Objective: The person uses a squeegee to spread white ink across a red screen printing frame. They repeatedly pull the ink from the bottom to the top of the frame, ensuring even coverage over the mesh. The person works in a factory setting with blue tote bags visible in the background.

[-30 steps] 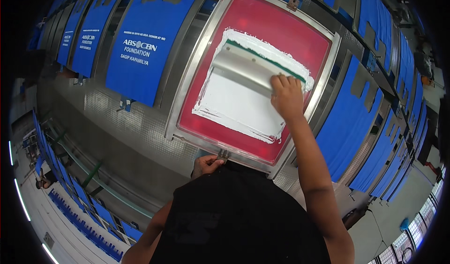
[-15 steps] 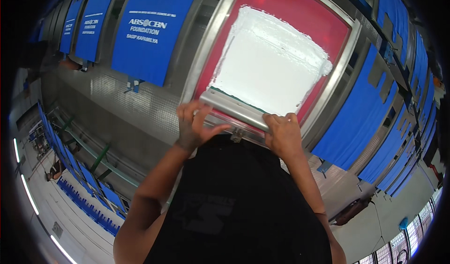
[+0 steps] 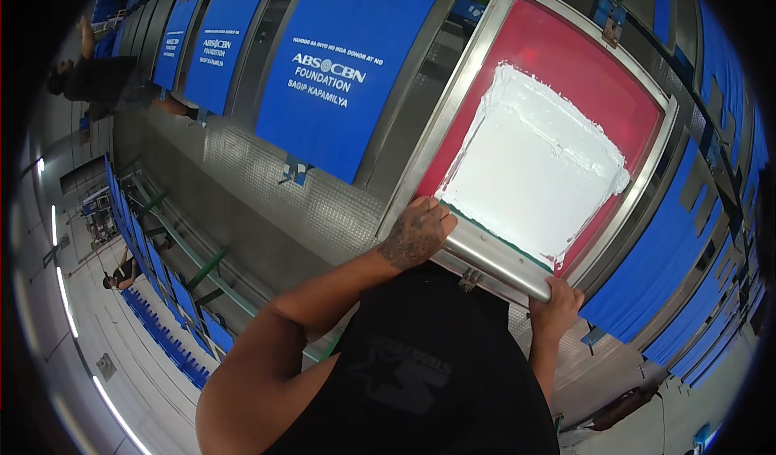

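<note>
Your left fingers (image 3: 437,212) and right fingers (image 3: 563,291) grip the long silver metal, green-bladed squeegee (image 3: 503,257); press both ends evenly, thick white paste (image 3: 525,172) just beyond them.

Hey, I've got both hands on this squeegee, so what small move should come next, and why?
Probably push the squeegee away from you across the white paste: your left hand and right hand grip its ends, and it sits at the paste's near edge, with the paste spread out beyond it.

squeegee (image 3: 501,253) on screen (image 3: 570,59), near end | ink (image 3: 525,172) beyond squeegee | left: fabric panels (image 3: 323,136) | right: other panels (image 3: 659,269)
</note>
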`<state>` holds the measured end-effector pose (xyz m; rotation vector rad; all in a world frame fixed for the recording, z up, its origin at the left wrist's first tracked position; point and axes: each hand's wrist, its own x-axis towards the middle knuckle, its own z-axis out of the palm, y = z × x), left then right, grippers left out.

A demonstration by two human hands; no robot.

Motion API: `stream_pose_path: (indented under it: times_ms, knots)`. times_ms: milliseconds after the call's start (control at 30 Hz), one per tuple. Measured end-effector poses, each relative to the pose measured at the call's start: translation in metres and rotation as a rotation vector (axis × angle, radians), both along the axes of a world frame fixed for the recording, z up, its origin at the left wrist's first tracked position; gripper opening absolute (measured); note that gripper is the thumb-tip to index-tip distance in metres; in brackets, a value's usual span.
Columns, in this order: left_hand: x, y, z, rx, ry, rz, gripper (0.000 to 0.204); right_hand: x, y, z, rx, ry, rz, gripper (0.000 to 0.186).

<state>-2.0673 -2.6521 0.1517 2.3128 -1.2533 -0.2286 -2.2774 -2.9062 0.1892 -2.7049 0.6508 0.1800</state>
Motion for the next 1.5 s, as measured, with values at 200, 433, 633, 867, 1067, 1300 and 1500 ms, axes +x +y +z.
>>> stream_pose_path:
  times_ms: [200, 433, 633, 867, 1067, 1300, 1500]
  knots:
    - [-0.005, 0.005, -0.004, -0.058, -0.01, -0.016, 0.012, -0.015, 0.01, -0.018, -0.085, -0.064, -0.044, 0.036]
    - [0.156, -0.143, -0.038, -0.045, -0.363, 0.001, 0.007, 0.143, -0.129, -0.027, -0.297, 0.049, -0.147, 0.039]
    - [0.155, -0.116, -0.016, -0.099, -0.117, -0.054, 0.017, 0.138, -0.11, 0.02, -0.308, 0.023, -0.044, 0.04]
    - [0.003, -0.002, -0.006, -0.011, 0.003, 0.001, 0.014, 0.001, -0.001, -0.016, -0.079, -0.105, -0.051, 0.037]
    - [0.135, -0.114, -0.05, -0.164, -0.235, -0.067, 0.02, 0.12, -0.116, -0.035, -0.284, -0.147, -0.032, 0.034]
    - [0.156, -0.104, -0.011, 0.127, -0.031, -0.103, 0.03, 0.129, -0.106, 0.015, -0.329, -0.123, 0.056, 0.019]
    - [0.01, -0.001, -0.003, 0.079, -0.009, -0.055, 0.028, 0.007, -0.007, -0.015, -0.05, -0.114, -0.043, 0.033]
